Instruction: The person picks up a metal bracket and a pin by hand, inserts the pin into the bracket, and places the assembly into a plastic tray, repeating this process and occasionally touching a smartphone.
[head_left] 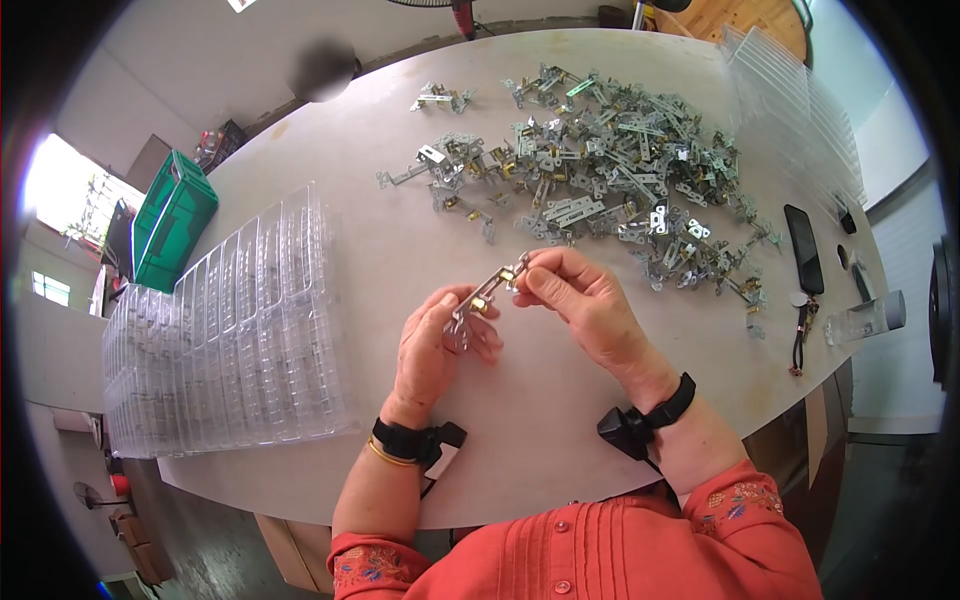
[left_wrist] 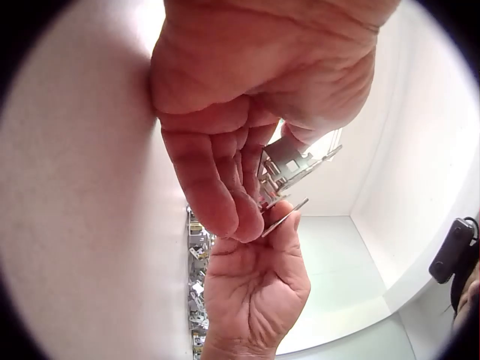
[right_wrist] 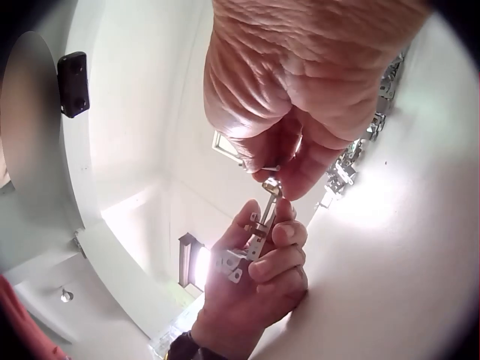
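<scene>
L hand gripping metal bracket nr one end, R hand pinching other end; poss. slipping onto tabletop if either grip's loosening.

Holds a bracket between left hand and right hand, above the near middle of the table. Has a heap of brackets beyond, far and slightly right; stacked trays at left, with a crate behind; a second tray stack at far right; a phone right of the heap; a bottle nearer, by the right edge.
</scene>
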